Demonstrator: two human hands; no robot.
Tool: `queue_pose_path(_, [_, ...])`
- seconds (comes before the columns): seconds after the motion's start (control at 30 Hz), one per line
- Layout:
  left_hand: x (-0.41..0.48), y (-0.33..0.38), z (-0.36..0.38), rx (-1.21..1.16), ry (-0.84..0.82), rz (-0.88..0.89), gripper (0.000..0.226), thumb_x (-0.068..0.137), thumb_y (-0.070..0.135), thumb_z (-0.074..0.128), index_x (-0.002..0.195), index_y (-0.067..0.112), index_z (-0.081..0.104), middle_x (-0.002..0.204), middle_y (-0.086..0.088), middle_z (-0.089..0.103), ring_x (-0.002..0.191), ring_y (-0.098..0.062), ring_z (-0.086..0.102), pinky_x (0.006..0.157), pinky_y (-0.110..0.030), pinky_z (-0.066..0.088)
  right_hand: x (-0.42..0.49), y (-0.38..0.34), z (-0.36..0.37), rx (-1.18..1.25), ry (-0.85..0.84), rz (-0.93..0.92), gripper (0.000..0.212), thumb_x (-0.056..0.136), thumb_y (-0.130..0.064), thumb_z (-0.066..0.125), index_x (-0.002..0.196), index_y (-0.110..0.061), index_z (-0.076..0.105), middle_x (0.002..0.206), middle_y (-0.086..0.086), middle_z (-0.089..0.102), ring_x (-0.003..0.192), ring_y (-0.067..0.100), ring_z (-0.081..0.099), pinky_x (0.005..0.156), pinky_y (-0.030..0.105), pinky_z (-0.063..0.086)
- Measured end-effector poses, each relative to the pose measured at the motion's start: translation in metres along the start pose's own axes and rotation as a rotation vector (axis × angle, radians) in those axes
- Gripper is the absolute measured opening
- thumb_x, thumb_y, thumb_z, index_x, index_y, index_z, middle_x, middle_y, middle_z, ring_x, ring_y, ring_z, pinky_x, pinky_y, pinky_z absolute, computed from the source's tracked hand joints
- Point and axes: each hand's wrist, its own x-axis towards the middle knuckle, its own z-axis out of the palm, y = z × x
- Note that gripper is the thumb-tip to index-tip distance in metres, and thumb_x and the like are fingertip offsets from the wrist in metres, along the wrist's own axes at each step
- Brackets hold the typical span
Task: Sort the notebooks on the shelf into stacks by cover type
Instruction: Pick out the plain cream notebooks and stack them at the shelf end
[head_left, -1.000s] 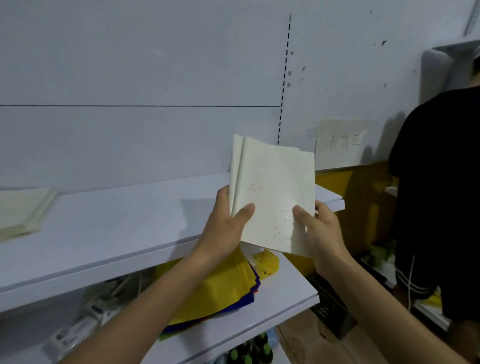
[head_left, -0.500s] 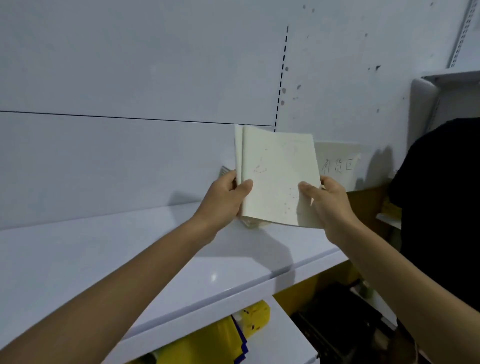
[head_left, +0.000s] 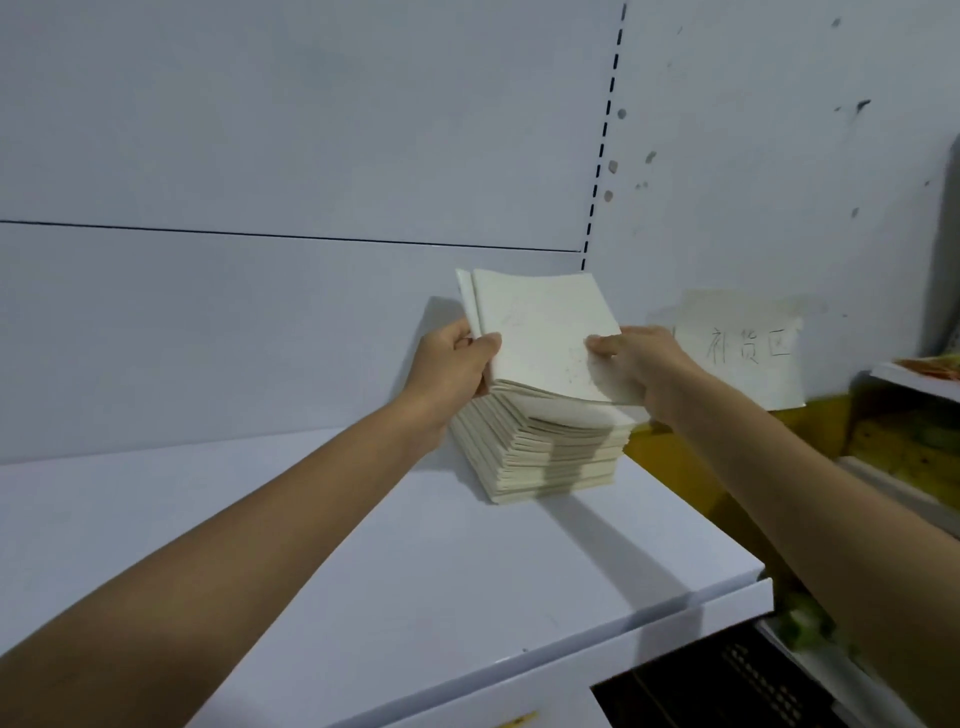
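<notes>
Shelf (head_left: 363, 571): white, with bare surface left of and in front of the notebook stack (head_left: 540, 457). The stack sits at the back right, near the back panel (head_left: 260, 312) and close to the shelf's right edge. Its upper notebooks are skewed, not flush.

Black crate (head_left: 727, 686) below the shelf's right front corner, contents can't tell.

Held notebooks (head_left: 540, 327): two thin ones with plain cream covers and faint specks. They're tilted up toward the panel, lower edge meeting the stack top.

Left hand (head_left: 457, 364) pinches their left edge, thumb on the cover. Right hand (head_left: 639, 364) pinches the lower right corner, thumb on top.

Paper sign (head_left: 743, 348) with handwriting is taped to the wall, right of the stack.
</notes>
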Motion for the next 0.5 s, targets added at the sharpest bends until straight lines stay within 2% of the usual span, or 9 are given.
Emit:
queue_pose_path(0.1, [0.014,-0.005,0.010,0.026,0.046,-0.030,0.022,0.095,0.016,0.054,0.098,-0.006,0.060,0.082,-0.015,0.061,0.075,-0.021,0.056,0.069,-0.029,0.049,0.026,0.003,-0.002,-0.090,-0.063,0.007,0.018,0.092,-0.022,0.061,0.086,-0.005,0.055,0.080,0.004,0.056,0.063,0.010,0.047,0.044,0.019,0.034])
queue_pose_path(0.17, [0.021,-0.011,0.016,0.069,0.079,-0.063,0.017,0.093,0.018,0.058,0.091,0.001,0.062,0.077,-0.007,0.060,0.068,-0.017,0.055,0.064,-0.026,0.048,0.039,0.007,-0.002,-0.147,-0.115,0.021,0.026,0.092,-0.021,0.061,0.105,0.002,0.060,0.095,0.009,0.064,0.066,0.012,0.049,0.048,0.020,0.035])
queue_pose_path(0.2, [0.022,-0.015,0.018,0.106,0.094,-0.077,0.015,0.092,0.019,0.059,0.086,0.005,0.062,0.073,-0.002,0.058,0.064,-0.014,0.053,0.063,-0.025,0.045,0.044,0.011,-0.002,-0.169,-0.156,0.022,0.033,0.092,-0.020,0.060,0.115,0.004,0.059,0.106,0.011,0.065,0.069,0.014,0.050,0.051,0.021,0.039])
queue_pose_path(0.27, [0.022,-0.024,0.023,0.169,0.128,-0.091,0.011,0.090,0.018,0.060,0.083,0.011,0.062,0.075,0.001,0.058,0.067,-0.013,0.052,0.063,-0.024,0.040,0.053,0.023,-0.001,-0.290,-0.252,0.037,0.038,0.090,-0.021,0.060,0.120,0.003,0.058,0.113,0.016,0.065,0.080,0.017,0.058,0.068,0.029,0.051])
queue_pose_path(0.3, [0.022,-0.028,0.025,0.193,0.126,-0.095,0.009,0.090,0.018,0.058,0.093,0.011,0.063,0.087,0.000,0.062,0.076,-0.013,0.055,0.065,-0.024,0.040,0.057,0.030,-0.002,-0.347,-0.293,0.048,0.040,0.090,-0.024,0.060,0.121,0.003,0.058,0.116,0.019,0.064,0.090,0.021,0.063,0.081,0.036,0.052])
queue_pose_path(0.33, [0.022,-0.032,0.028,0.215,0.115,-0.100,0.021,0.091,0.018,0.056,0.110,0.011,0.061,0.105,0.000,0.062,0.089,-0.014,0.057,0.069,-0.024,0.042,0.058,0.036,-0.002,-0.355,-0.341,0.077,0.043,0.090,-0.028,0.060,0.122,0.001,0.057,0.119,0.019,0.063,0.097,0.024,0.064,0.089,0.039,0.051])
queue_pose_path(0.4, [0.024,-0.032,0.034,0.236,0.100,-0.129,0.052,0.093,0.020,0.050,0.143,0.017,0.036,0.129,0.005,0.047,0.110,-0.012,0.049,0.084,-0.025,0.039,0.059,0.045,-0.002,-0.323,-0.432,0.095,0.043,0.092,-0.035,0.059,0.125,-0.008,0.054,0.119,0.016,0.063,0.098,0.025,0.064,0.088,0.037,0.048])
queue_pose_path(0.43, [0.026,-0.032,0.036,0.236,0.091,-0.135,0.052,0.094,0.020,0.047,0.144,0.021,0.032,0.130,0.006,0.044,0.113,-0.012,0.046,0.088,-0.026,0.037,0.061,0.049,-0.002,-0.321,-0.466,0.078,0.044,0.092,-0.037,0.058,0.127,-0.011,0.051,0.119,0.012,0.061,0.101,0.026,0.063,0.091,0.036,0.046])
queue_pose_path(0.5, [0.029,-0.030,0.040,0.263,0.079,-0.140,0.031,0.094,0.019,0.042,0.124,0.025,0.048,0.121,-0.002,0.053,0.109,-0.018,0.052,0.092,-0.033,0.039,0.069,0.057,-0.003,-0.286,-0.499,0.034,0.049,0.092,-0.039,0.057,0.131,-0.011,0.046,0.120,0.000,0.055,0.113,0.026,0.058,0.104,0.042,0.041])
